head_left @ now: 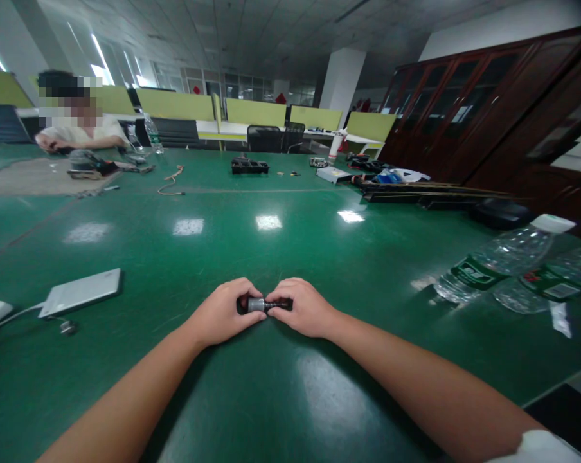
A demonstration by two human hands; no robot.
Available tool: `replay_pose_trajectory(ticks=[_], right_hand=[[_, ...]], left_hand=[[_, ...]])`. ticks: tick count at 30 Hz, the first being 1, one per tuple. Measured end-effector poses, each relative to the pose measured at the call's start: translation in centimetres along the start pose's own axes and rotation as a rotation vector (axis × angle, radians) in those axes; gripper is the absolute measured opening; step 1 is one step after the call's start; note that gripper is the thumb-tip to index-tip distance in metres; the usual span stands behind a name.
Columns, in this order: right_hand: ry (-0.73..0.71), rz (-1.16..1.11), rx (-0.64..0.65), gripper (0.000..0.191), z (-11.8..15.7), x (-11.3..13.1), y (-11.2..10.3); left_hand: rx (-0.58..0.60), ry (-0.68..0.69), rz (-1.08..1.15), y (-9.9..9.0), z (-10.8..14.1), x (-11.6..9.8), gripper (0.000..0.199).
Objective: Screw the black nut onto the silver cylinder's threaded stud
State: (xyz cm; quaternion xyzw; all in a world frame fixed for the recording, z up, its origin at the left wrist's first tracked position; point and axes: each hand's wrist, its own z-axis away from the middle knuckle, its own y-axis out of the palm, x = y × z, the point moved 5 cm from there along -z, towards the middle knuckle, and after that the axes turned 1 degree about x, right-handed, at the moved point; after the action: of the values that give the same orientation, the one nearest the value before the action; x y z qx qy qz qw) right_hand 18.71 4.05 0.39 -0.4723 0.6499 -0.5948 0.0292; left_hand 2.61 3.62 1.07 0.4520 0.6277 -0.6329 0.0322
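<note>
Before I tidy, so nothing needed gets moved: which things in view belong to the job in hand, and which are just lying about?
In hand:
small dark cylindrical piece with silver band, held by left hand and right hand

Seemingly just lying about:
flat silver device
white-capped clear bottle
second clear bottle

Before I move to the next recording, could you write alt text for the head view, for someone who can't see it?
A person's left hand and right hand hold a small dark cylindrical object between them at a green table. Two clear plastic bottles are at the right, a flat silvery device at the left, and another person sits opposite.
</note>
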Motion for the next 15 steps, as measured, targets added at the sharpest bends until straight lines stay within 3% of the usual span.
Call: replay_pose_trajectory(ticks=[15], right_hand=[[-0.016,-0.009,0.002,0.012,0.01,-0.45,0.03]], left_hand=[[0.021,-0.010,-0.011,-0.04,-0.07,-0.43,0.017]])
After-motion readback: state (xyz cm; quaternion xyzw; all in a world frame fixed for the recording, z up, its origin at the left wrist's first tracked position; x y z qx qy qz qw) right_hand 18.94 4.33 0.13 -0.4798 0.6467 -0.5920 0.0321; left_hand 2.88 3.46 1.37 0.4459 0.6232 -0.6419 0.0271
